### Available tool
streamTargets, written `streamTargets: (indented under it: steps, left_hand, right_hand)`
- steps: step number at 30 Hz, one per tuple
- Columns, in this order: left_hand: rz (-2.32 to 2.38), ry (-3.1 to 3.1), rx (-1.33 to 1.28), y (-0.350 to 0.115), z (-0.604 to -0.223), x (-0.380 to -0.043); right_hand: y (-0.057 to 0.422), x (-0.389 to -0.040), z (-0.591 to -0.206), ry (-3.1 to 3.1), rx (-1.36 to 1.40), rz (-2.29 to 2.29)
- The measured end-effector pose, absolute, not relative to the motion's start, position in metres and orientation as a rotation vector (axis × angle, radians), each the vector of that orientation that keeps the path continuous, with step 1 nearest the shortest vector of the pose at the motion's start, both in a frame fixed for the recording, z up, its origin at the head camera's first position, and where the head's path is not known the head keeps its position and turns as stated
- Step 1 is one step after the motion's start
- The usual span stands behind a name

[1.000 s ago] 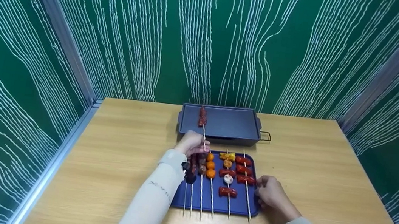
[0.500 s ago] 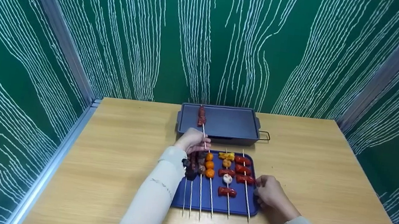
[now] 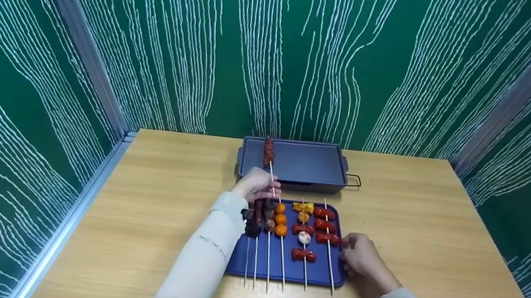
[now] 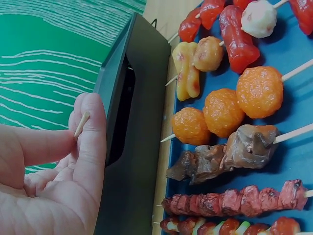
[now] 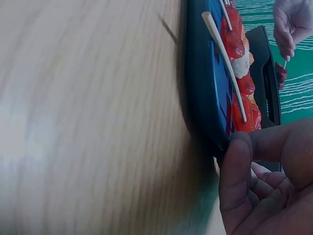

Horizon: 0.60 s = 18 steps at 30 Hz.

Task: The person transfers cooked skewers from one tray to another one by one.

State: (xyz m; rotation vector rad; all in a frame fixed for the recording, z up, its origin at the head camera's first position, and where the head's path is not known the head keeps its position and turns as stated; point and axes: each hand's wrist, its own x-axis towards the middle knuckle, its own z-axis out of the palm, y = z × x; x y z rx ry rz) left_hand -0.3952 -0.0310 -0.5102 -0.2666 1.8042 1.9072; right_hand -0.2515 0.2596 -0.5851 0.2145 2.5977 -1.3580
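Observation:
My left hand [image 3: 256,183] pinches the bare end of a meat skewer [image 3: 269,152] between thumb and fingers. Its reddish-brown chunks point away from me over the left part of a dark grey grill pan [image 3: 306,164]. In the left wrist view only the blunt stick end [image 4: 83,122] pokes out of the grip. At the right side of a blue tray [image 3: 319,273], my right hand [image 3: 361,257] pinches the rim between thumb and forefinger, as the right wrist view also shows. Skewers lie side by side on the tray, the leftmost partly hidden by my left forearm.
On the tray are orange ball skewers [image 3: 280,219], a mixed skewer [image 3: 304,237], a red sausage skewer [image 3: 326,226] and darker meat skewers [image 4: 234,200]. Their sticks overhang its front edge. The pan's wire handle [image 3: 354,180] juts right. Green walls enclose the wooden table [image 3: 166,172].
My left hand has shifted slightly away from me with the meat skewer, its chunks now a little farther back over the pan. The right hand stays at the tray's rim.

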Motion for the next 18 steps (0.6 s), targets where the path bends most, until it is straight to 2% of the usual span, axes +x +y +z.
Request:
streamTargets:
  steps: [18]
  left_hand:
    - [1.87,1.827,-0.149,-0.045,-0.484,-0.384]
  right_hand:
    - [0.261,-0.253,-0.584,2.618,0.142,-1.346]
